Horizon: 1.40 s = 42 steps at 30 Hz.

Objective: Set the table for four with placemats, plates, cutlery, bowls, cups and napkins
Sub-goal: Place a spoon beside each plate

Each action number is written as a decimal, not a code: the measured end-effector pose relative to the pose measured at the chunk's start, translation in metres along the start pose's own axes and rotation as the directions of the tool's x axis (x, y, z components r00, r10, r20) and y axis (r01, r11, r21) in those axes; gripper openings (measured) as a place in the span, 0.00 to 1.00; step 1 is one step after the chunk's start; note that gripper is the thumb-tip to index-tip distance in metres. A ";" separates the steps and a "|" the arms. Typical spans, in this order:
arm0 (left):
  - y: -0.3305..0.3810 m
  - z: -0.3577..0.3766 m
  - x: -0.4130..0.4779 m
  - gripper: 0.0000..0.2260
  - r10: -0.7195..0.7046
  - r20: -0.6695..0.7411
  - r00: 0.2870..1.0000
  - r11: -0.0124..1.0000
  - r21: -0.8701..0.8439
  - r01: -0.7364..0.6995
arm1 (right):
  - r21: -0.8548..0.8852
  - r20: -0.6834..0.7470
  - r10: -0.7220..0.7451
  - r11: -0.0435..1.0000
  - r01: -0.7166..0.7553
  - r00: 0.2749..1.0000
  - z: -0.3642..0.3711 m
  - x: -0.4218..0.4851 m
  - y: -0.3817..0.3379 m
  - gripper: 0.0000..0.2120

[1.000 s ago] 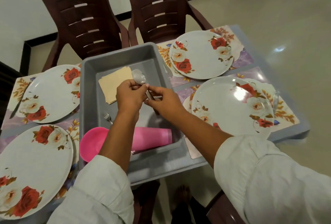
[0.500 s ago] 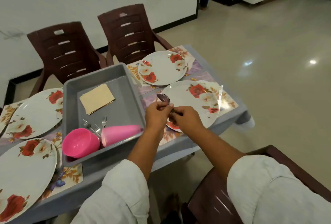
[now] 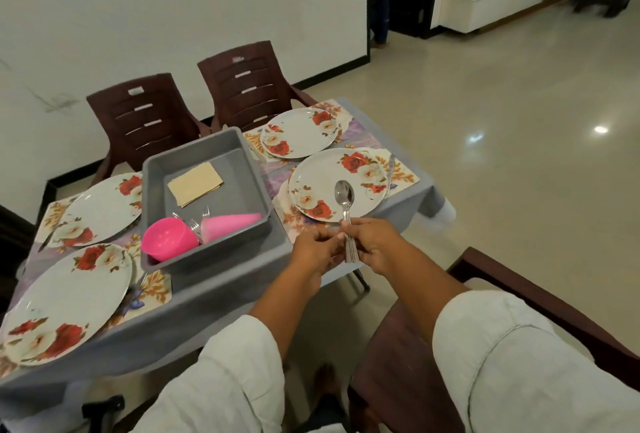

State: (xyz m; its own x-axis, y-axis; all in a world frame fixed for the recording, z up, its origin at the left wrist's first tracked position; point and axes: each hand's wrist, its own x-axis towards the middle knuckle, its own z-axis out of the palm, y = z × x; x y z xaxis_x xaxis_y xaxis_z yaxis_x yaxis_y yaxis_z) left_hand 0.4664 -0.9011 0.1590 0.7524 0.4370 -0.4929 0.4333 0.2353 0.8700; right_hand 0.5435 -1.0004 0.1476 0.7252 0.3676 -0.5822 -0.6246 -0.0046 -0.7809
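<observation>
Leftmost, the grey tray (image 3: pixel 207 145) holds the forks (image 3: pixel 199 221), pink bowl (image 3: pixel 169 238) and napkins (image 3: pixel 195 183), all unplaced. Next, the left hand (image 3: pixel 313 249) pinches at the handles of the spoons (image 3: pixel 344 197), apparently a stacked bundle, though blur hides the count. The right hand (image 3: pixel 375 243) wraps them, so each grip is closed on the spoons, held off the near edge of the worktop (image 3: pixel 221 280). Peeling one away could loosen the rest, which would likely drop to the floor rather than onto the plate (image 3: pixel 322 176). Against half a second ago, both hands have drawn back from over that plate, and the spoons stand more upright.
</observation>
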 end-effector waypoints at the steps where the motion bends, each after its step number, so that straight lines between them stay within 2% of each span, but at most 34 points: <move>1: -0.004 -0.001 -0.007 0.04 -0.009 0.011 1.000 1.000 -0.006 0.009 | -0.009 0.002 0.011 1.000 -0.011 1.000 -0.001 -0.004 0.003 0.04; 4: -0.010 -0.007 -0.020 0.12 -0.024 0.028 0.999 1.000 -0.014 0.024 | -0.019 0.015 0.021 1.000 -0.021 1.000 -0.002 -0.015 0.009 0.04; 8: -0.007 -0.015 -0.027 0.14 -0.037 0.040 0.999 0.999 -0.008 0.037 | -0.094 0.028 0.022 0.995 -0.020 0.999 0.004 -0.016 0.011 0.06; 15: -0.006 -0.031 -0.018 0.06 -0.064 0.037 0.997 0.993 -0.096 0.067 | -0.145 0.025 0.013 0.989 -0.010 1.000 0.021 -0.003 0.007 0.12; 21: -0.011 -0.043 0.017 0.06 -0.127 -0.039 0.991 0.974 -0.195 0.117 | -0.177 -0.035 0.027 0.984 -0.033 0.999 0.036 0.031 0.001 0.14; 27: -0.027 -0.056 0.087 0.05 -0.259 -0.179 0.949 0.926 -0.327 0.190 | -0.220 -0.113 0.024 0.974 -0.048 0.993 0.046 0.081 -0.002 0.08; 30: -0.037 -0.057 0.126 0.06 -0.296 -0.231 0.927 0.912 -0.355 0.203 | -0.227 -0.120 0.031 0.972 -0.058 0.992 0.049 0.102 0.000 0.15; 38: -0.059 -0.055 0.206 0.06 -0.379 -0.391 0.839 0.905 -0.346 0.247 | -0.259 -0.184 0.055 0.961 -0.102 0.981 0.053 0.137 0.004 0.17; 42: -0.057 -0.056 0.225 0.05 -0.391 -0.462 0.796 0.906 -0.343 0.247 | -0.247 -0.179 0.056 0.964 -0.100 0.982 0.048 0.148 0.007 0.13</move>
State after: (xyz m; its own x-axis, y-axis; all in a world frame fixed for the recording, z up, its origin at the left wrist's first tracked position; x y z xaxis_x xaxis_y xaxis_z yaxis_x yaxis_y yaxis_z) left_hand 0.5835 -0.7676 -0.0007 0.2003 0.6567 -0.7271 0.4085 0.6185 0.6712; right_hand 0.6320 -0.9012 0.0667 0.7290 0.1944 -0.6563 -0.6032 -0.2709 -0.7502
